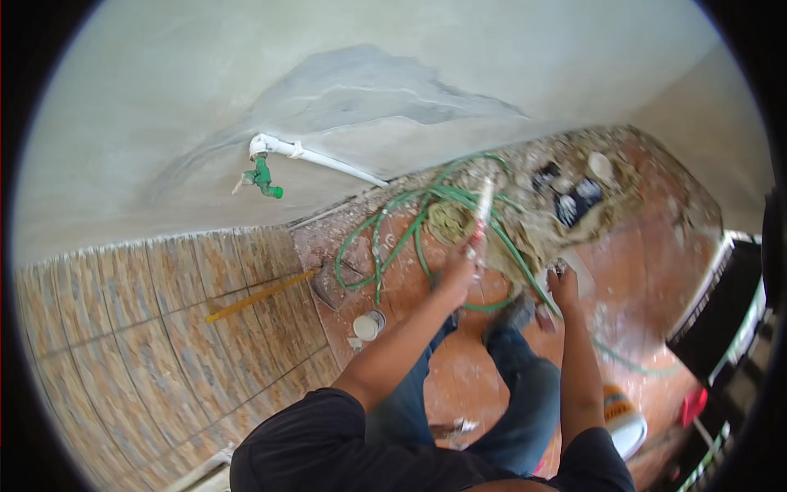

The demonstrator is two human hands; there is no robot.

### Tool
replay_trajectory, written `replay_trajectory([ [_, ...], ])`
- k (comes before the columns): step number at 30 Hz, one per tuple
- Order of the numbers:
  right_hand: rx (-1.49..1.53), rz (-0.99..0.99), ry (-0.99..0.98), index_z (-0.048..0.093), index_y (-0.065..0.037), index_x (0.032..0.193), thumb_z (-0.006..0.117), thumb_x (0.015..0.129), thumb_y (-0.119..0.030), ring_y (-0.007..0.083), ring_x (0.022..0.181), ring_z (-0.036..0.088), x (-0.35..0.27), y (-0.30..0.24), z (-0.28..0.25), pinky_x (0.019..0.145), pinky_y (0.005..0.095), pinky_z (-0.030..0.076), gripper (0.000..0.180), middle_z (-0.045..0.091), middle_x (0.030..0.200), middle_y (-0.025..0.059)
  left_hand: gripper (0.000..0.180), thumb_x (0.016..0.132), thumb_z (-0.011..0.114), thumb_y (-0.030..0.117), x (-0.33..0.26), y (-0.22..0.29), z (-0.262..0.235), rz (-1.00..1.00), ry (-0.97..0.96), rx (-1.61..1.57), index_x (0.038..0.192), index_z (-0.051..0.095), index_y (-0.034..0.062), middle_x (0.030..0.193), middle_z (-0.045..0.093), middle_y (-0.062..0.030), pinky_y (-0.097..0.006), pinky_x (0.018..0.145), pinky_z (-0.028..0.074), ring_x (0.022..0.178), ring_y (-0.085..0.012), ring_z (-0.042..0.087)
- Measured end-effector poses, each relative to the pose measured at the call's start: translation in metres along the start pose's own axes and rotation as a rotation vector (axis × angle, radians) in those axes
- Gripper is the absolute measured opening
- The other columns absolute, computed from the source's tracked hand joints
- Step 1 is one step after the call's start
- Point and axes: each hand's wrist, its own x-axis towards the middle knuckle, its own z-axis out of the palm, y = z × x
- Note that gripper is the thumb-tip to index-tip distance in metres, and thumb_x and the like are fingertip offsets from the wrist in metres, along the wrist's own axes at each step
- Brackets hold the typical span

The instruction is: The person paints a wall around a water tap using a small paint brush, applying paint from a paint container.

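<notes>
My left hand (463, 266) is closed around a slim white tube-shaped thing with red markings (484, 209), which points up and away toward the wall. Its exact kind is not clear. To the right, my right hand (563, 285) is closed, with a small dark and pale bit showing at the fingertips that I cannot make out. A coiled green hose (398, 234) lies on the floor beyond and beneath my hands. One strand runs between them.
A green tap (262, 179) hangs from a white pipe (328, 161) on the wall. Left lies a yellow-handled tool (262, 295), near a small white can (369, 325). Crumpled cloth (533, 238) and debris cover the far floor. A bucket (625, 430) stands at right.
</notes>
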Motion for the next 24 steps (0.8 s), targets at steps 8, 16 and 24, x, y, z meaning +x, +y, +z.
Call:
replay_trajectory([
  [8, 0.046, -0.233, 0.106, 0.054, 0.005, 0.087, 0.057, 0.079, -0.01, 0.0263, 0.063, 0.056, 0.132, 0.065, 0.085, 0.058, 0.0368, 0.044, 0.017, 0.057, 0.072, 0.0174, 0.012, 0.092, 0.048, 0.018, 0.007, 0.002, -0.003, 0.017, -0.153, -0.015, 0.1, 0.049, 0.0076, 0.065, 0.04, 0.0039, -0.019, 0.043, 0.026, 0.05, -0.0043, 0.034],
  [16, -0.139, -0.308, 0.495, 0.054, 0.009, 0.082, 0.055, 0.082, -0.032, 0.0465, 0.078, 0.055, 0.288, 0.07, 0.103, 0.067, 0.0489, 0.042, 0.041, 0.056, 0.078, 0.0312, 0.028, 0.094, 0.042, 0.027, -0.002, 0.022, -0.016, 0.24, -0.255, -0.074, 0.109, 0.052, 0.0054, 0.065, 0.045, 0.0008, -0.023, 0.046, 0.031, 0.049, -0.0081, 0.038],
  [24, -0.465, -0.16, 0.119, 0.058, -0.001, 0.096, 0.053, 0.081, -0.03, 0.0366, 0.093, 0.057, 0.239, 0.073, 0.109, 0.08, 0.0457, 0.046, 0.033, 0.06, 0.097, 0.0217, 0.015, 0.091, 0.046, 0.019, -0.021, 0.051, -0.007, 0.46, -0.295, -0.136, 0.091, 0.05, 0.0041, 0.074, 0.052, -0.0045, -0.029, 0.057, 0.041, 0.061, -0.0154, 0.048],
])
